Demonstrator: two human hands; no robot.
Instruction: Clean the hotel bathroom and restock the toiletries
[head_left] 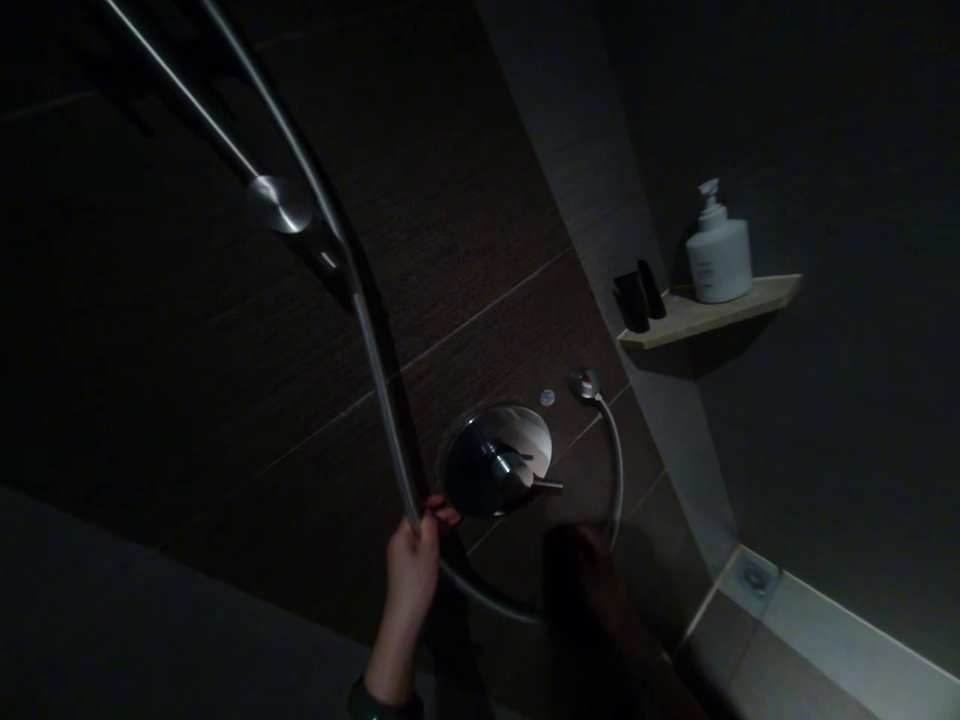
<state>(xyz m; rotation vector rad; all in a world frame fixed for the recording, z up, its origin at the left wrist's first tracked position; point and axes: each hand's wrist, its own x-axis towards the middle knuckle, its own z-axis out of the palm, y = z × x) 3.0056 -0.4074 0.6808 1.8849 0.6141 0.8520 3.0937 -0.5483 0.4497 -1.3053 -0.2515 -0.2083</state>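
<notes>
I am looking at a dim shower corner with dark tiled walls. My left hand (pixel 412 572) is closed around a chrome shower hose (pixel 382 400), just left of the round mixer valve (pixel 499 460) and its lever. The hose runs up along the slide rail (pixel 180 95) and loops down under the valve to a wall outlet (pixel 585 384). My right hand (pixel 596 580) is deep in shadow below the valve, close to the hose's lower loop. Its fingers are too dark to make out.
A corner shelf (pixel 772 292) at the right carries a white pump bottle (pixel 720 250) and two small dark bottles (pixel 637 295). The rail's bracket (pixel 279 203) stands out from the wall. A floor drain (pixel 754 575) lies at the lower right.
</notes>
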